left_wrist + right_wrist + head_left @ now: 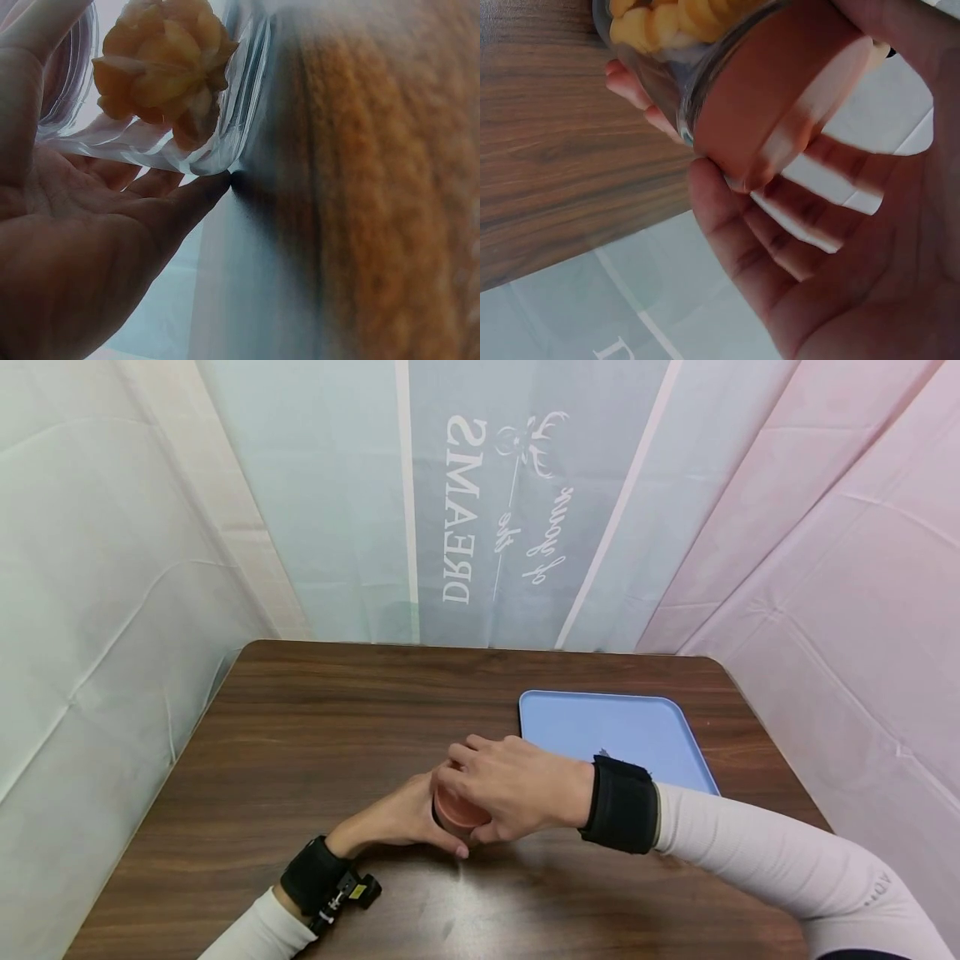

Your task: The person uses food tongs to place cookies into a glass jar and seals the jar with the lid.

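The clear jar (656,52) with a terracotta lid (776,94) sits mid-table (300,735), near the blue tray (607,727). The left hand (397,818) cups its glass side; the right hand (510,785) curls its fingers around the lid. Smooth glass could slip if the lid jerks free, spilling the yellow pieces (161,64). The backdrop (480,510) reads "DREAMS".

Left hand (401,820) and right hand (510,785) grip an orange-lidded jar (459,810) beside a blue tray (615,731)
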A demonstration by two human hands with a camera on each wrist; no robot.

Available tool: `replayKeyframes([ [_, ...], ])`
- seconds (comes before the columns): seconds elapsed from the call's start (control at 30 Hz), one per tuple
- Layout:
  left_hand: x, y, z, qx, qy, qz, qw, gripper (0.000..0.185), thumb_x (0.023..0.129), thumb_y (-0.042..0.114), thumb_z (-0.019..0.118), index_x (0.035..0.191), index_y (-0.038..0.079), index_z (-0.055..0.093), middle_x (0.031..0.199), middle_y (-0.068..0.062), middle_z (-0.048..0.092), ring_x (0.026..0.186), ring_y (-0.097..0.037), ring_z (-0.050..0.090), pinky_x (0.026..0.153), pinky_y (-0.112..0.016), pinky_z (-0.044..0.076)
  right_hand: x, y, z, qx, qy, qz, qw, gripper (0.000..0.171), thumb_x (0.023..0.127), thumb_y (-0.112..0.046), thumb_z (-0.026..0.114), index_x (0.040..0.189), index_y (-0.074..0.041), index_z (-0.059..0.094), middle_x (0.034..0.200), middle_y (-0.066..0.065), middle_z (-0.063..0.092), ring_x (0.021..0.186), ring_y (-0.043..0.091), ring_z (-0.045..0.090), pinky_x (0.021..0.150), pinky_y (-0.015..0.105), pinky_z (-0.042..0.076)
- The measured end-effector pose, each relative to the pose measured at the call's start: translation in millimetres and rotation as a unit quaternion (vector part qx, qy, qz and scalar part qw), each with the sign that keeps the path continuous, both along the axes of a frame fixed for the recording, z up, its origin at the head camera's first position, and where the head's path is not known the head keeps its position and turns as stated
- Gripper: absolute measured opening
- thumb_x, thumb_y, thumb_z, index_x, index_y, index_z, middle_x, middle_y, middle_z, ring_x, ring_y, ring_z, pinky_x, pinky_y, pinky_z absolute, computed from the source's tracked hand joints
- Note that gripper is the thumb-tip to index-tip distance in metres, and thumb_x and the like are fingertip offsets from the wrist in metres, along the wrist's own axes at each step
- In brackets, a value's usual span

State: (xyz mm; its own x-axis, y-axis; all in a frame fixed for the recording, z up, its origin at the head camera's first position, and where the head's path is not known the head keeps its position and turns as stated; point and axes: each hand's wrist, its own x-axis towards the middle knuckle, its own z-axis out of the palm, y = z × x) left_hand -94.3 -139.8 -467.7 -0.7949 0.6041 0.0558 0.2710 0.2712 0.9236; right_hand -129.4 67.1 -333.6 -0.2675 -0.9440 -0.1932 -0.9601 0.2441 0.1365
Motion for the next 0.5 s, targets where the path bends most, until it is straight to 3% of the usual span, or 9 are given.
replayKeyframes([
  [0.17, 0.4, 0.7, -0.3, -0.005, -0.005, 0.01, 0.9999, 0.094, 0.076, 0.032, 0.098, 0.15, 0.012, 0.043, 0.134, -0.004, 0.064, 0.116, -0.014, 0.066, 0.098, -0.032, 0.057, 3.2, -1.3, -6.9, -0.025, 0.049, -0.032, 0.998, 0.068, 0.085, -0.075, 0.07, 0.121, -0.017, 0.063, 0.101, -0.001, 0.061, 0.078, 0.014, 0.06, 0.054, 0.028, 0.052],
  [0.3, 0.2, 0.3, -0.5, -0.006, -0.001, 0.012, 0.9999, 0.095, 0.076, 0.034, 0.097, 0.151, 0.013, 0.043, 0.132, -0.004, 0.066, 0.115, -0.013, 0.067, 0.097, -0.032, 0.057, 6.1, -2.8, -12.9, -0.045, 0.084, -0.054, 0.994, 0.065, 0.087, -0.078, 0.064, 0.11, -0.018, 0.065, 0.089, -0.003, 0.058, 0.061, 0.011, 0.054, 0.047, 0.027, 0.045],
  [0.4, 0.3, -0.3, -0.6, -0.007, 0.003, 0.01, 0.9999, 0.094, 0.077, 0.034, 0.097, 0.15, 0.013, 0.042, 0.132, -0.004, 0.067, 0.115, -0.012, 0.067, 0.097, -0.031, 0.057, 7.8, -3.0, -15.5, -0.047, 0.093, -0.063, 0.993, 0.067, 0.088, -0.08, 0.06, 0.11, -0.018, 0.066, 0.088, -0.002, 0.058, 0.058, 0.011, 0.053, 0.046, 0.028, 0.043],
  [0.5, 0.1, -0.2, -0.7, -0.002, -0.003, 0.008, 1.0, 0.093, 0.077, 0.031, 0.097, 0.15, 0.012, 0.042, 0.132, -0.004, 0.066, 0.115, -0.013, 0.067, 0.098, -0.032, 0.057, 7.0, -1.4, -13.1, -0.041, 0.085, -0.061, 0.994, 0.073, 0.087, -0.082, 0.061, 0.119, -0.017, 0.067, 0.095, -0.001, 0.061, 0.068, 0.014, 0.059, 0.048, 0.029, 0.046],
])
